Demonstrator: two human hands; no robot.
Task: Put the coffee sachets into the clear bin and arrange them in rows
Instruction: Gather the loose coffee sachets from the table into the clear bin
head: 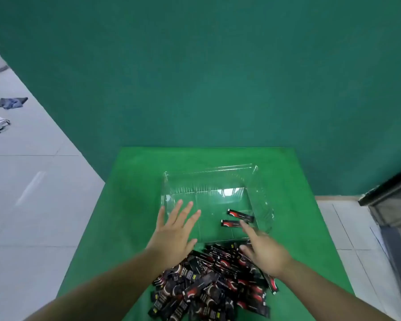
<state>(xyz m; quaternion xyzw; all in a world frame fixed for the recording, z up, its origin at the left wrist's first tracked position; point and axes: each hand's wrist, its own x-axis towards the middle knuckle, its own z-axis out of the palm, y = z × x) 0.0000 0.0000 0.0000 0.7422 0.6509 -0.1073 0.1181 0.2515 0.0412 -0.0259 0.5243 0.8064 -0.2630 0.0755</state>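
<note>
Your left hand (174, 230) is spread wide and flat, with its fingers straight and apart. It reaches over the near left edge of the bin (208, 174) and holds nothing. Your right hand (263, 247) also reaches forward, over the near right edge of the bin. Its fingers point at the two sachets in the bin and look straight, but they are blurry, so you cannot tell if a fingertip touches one. It does not seem to hold anything. Both of your arms come in from the bottom, and their lower parts are cut off by the edge of the picture. The bin is clear and sits on the green table (134, 205), just past the pile (208, 288). Its walls are hard to see, because you look right through them. Two sachets lie inside on the right: one sachet (240, 215) is farther back, and the other sachet (229, 223) is nearer to you, partly hidden by your right fingers. They lie close side by side, a bit tilted. The pile of dark sachets lies on the table next to the near side of the bin, under your wrists. Your hands hide part of the pile, and the bottom edge of the picture cuts some off.
</note>
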